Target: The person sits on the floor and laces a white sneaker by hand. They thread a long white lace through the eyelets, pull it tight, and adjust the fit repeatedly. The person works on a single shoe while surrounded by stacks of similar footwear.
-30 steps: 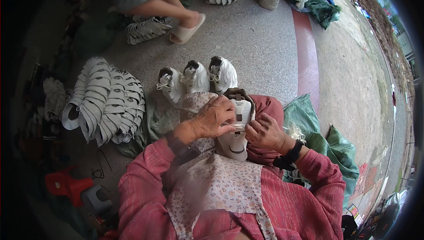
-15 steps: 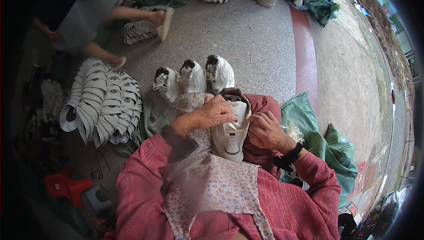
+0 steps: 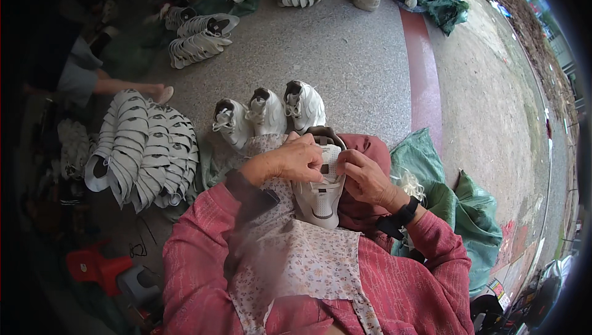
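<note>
A white sneaker (image 3: 320, 202) rests on my lap, toe toward me, its dark-lined opening facing away. My left hand (image 3: 295, 159) is closed over the left side of the lacing area, fingers bent down at the tongue (image 3: 330, 155). What those fingertips hold is hidden. My right hand (image 3: 365, 178) pinches at the right edge of the same opening, where the pale shoelace lies mostly covered by the fingers. Just beyond my knees stand three more white sneakers, a left one (image 3: 233, 124), a middle one (image 3: 267, 113) and a right one (image 3: 304, 107), with laces in them.
Large stacks of white shoe uppers (image 3: 145, 150) stand at my left, with more uppers (image 3: 198, 42) farther off. Green sacking (image 3: 475, 224) and a bunch of pale laces (image 3: 408, 184) lie at my right. A red stool (image 3: 98, 267) is lower left. Another person's leg (image 3: 126, 86) shows at far left.
My left fingers have curled down farther toward the tongue, and my right hand has moved slightly up and left. The other person has walked away to the left.
</note>
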`<state>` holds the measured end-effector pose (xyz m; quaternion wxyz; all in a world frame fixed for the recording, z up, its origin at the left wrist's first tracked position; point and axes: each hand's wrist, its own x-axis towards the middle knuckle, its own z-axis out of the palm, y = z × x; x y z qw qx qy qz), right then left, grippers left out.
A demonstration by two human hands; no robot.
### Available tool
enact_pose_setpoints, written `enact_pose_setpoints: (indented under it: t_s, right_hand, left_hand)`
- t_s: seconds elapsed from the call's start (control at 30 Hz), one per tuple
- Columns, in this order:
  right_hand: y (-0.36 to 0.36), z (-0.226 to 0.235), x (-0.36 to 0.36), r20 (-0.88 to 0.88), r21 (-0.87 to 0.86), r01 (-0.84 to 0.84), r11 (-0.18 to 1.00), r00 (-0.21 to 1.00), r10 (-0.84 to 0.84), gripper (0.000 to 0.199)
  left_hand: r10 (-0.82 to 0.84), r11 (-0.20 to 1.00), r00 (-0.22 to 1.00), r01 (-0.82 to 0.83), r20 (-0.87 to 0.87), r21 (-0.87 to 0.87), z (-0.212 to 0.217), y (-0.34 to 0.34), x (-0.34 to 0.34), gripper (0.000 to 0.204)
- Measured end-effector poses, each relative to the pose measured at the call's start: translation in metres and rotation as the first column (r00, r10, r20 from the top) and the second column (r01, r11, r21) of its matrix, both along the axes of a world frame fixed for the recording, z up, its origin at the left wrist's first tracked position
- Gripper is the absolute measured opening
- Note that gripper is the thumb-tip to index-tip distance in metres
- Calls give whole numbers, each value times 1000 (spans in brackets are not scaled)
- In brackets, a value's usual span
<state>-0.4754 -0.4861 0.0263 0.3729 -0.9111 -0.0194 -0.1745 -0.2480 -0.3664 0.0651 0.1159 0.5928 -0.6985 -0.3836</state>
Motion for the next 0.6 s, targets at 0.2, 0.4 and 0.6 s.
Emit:
enact_pose_setpoints:
  t_s: [0.2,0.4,0.6]
  right_hand:
    - [0,2,7,-36,11,-24,1000,999,25,34]
    - [1,11,17,-59,-23,-47,999,997,45,19]
    - [19,8,19,-82,-179,76,981,992,-92,17]
  left_hand:
    - [389,907,722,-191,-572,375,-8,-4,12,25]
    - [484,873,577,-264,-658,410,-29,8,21,17]
    - [490,736,687,-656,-537,-166,-18,50,26,19]
